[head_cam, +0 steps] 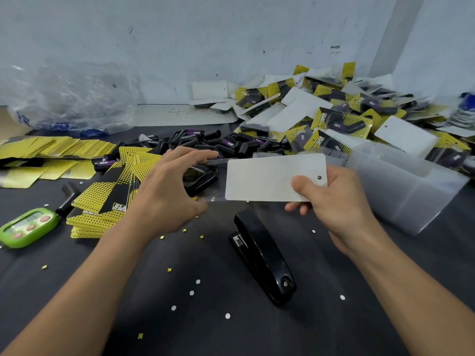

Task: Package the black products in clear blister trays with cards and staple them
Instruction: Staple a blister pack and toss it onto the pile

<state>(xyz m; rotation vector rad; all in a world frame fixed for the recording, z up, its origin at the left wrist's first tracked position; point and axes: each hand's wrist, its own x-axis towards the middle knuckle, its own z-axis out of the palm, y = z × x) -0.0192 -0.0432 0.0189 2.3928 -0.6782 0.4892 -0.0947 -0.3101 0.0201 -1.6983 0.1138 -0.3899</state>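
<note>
My right hand [331, 201] pinches the right end of a card [264, 179], its white back facing up and a punched hole near my thumb. My left hand [167, 191] grips the left end of a clear blister tray [205, 176] with a black L-shaped product [203, 179] seated in it. The card lies over the tray's right part. A black stapler [262, 255] lies on the dark table just below the card. Loose black products [200, 142] are heaped behind my hands. Yellow-and-black cards [102, 201] are stacked to the left.
Finished packs [341, 116] pile up at the back right against the wall. A stack of clear trays [401, 183] stands at the right. A green timer [28, 226] and a black marker [66, 199] lie at the left. A crumpled plastic bag [69, 98] sits back left.
</note>
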